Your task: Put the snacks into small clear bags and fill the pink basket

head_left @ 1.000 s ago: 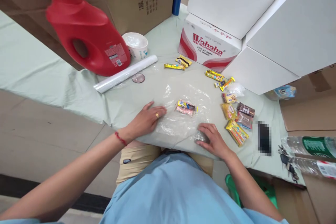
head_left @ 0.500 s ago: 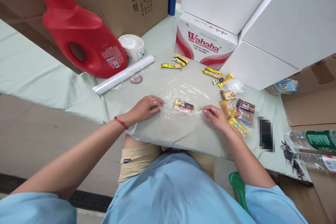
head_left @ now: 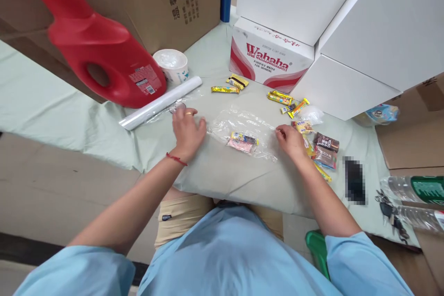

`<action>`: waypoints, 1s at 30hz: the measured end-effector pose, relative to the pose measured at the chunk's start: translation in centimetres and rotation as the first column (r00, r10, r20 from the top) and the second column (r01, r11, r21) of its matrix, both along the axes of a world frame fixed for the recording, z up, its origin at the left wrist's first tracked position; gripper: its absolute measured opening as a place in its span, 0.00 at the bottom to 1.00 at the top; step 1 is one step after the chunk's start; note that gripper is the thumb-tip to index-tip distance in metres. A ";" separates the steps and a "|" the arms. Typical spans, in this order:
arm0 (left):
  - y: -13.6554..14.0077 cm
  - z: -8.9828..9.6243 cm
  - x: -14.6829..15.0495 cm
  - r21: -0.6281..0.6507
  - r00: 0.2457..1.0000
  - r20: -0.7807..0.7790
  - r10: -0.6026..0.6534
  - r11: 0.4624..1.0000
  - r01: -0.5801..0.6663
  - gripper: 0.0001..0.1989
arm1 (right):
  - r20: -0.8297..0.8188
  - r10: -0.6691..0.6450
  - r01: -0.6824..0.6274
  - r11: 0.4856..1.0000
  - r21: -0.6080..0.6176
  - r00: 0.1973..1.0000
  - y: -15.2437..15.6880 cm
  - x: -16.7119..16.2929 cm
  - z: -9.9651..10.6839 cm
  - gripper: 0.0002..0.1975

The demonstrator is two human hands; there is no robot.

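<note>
My left hand [head_left: 187,132] reaches over the table with its fingers apart. Its fingertips overlap a small round disc [head_left: 177,107] beside the roll of clear plastic film [head_left: 163,101]; whether they touch the disc I cannot tell. Between my hands lies a crinkled sheet of clear film [head_left: 243,121]. On it are a small yellow-and-dark wrapped snack [head_left: 245,138] and a pink packet [head_left: 239,146]. My right hand [head_left: 290,141] hovers at the sheet's right edge, fingers loosely curled with a gap at the thumb, and I see nothing held. It partly covers yellow snack packets.
Several wrapped snacks, including brown packets [head_left: 326,149], lie at the right. A phone-like dark object [head_left: 354,180], keys [head_left: 391,217] and plastic bottles [head_left: 398,188] are beyond. A red jug [head_left: 118,64], paper tub [head_left: 171,64] and Wahaha box [head_left: 270,58] stand behind.
My left hand has left the film and moved left and away from me to the disc. My right hand has let go of the twisted film end, which has spread loose.
</note>
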State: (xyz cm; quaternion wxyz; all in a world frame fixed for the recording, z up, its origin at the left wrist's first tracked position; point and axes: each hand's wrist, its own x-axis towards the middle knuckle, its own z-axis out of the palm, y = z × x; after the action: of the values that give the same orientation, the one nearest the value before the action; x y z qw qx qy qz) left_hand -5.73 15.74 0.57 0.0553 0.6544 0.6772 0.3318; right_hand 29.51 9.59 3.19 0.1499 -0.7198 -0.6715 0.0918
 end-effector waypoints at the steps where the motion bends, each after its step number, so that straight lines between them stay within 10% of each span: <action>1: -1.1 0.1 0.0 0.086 1.000 -0.002 0.030 0.996 -0.030 0.11 | 0.019 0.044 -0.044 0.999 0.019 0.999 1.0 -0.1 0.2 0.17; 5: -6.4 0.5 2.1 0.247 0.972 -0.111 -0.207 0.942 0.229 0.08 | 0.066 0.157 -0.155 0.987 -0.036 0.985 5.1 -2.1 0.0 0.19; 8: -8.6 0.4 4.7 0.117 0.866 -0.199 -0.459 0.866 0.486 0.13 | 0.107 0.155 -0.141 0.981 -0.130 0.982 7.3 -3.9 -0.9 0.22; 14: -6.9 -0.8 7.1 -0.200 0.852 -0.131 -0.507 0.855 0.478 0.25 | -0.077 0.038 -0.057 0.962 -0.267 0.996 9.2 -4.4 -1.6 0.17; 21: -6.5 -1.6 7.2 -0.209 0.857 -0.142 -0.496 0.861 0.464 0.25 | -0.215 0.201 -0.230 0.966 -0.120 0.956 8.0 -4.0 0.5 0.07; 30: -6.1 -1.7 6.7 -0.180 0.903 -0.002 -0.429 0.889 0.421 0.17 | -0.149 0.708 -0.724 0.680 -0.119 0.690 0.0 -7.2 2.0 0.13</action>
State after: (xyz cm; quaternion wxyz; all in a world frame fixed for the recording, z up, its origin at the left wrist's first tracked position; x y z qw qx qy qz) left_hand 0.95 9.60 -1.15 0.1696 0.7860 0.5451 0.2372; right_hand 22.30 9.61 5.23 0.0712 -0.4046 -0.8817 0.2319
